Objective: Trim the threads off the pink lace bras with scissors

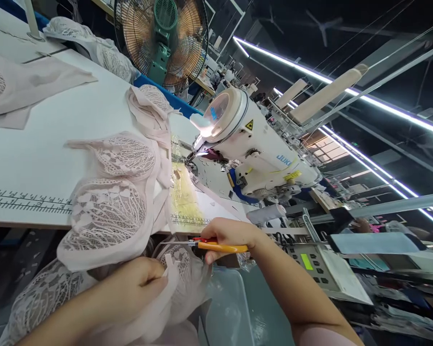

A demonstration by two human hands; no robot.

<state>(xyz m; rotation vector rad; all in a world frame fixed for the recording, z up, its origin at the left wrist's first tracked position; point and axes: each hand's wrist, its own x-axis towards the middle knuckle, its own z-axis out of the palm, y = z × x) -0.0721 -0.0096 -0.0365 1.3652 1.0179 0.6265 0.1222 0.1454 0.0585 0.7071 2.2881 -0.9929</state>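
Orange-handled scissors (223,247), held in the right hand (231,232) with fingers curled around the grips, beside the white table (39,158). Gripping a pale lace bra (187,273) in the left hand (140,282), with fingers closed on its cloth, near centre.

A garment sewing workshop

Beyond my right hand (229,235) stands an industrial sewing machine (260,144) marked JUKI, and to that hand's right sits a control panel (321,269) with a lit display. Several pale lace bras (110,206) lie beyond my left hand (140,283) on a white worktable (50,156) with printed rulers. Farther past my right hand hang large thread cones (328,93) and long strip lights (310,72).
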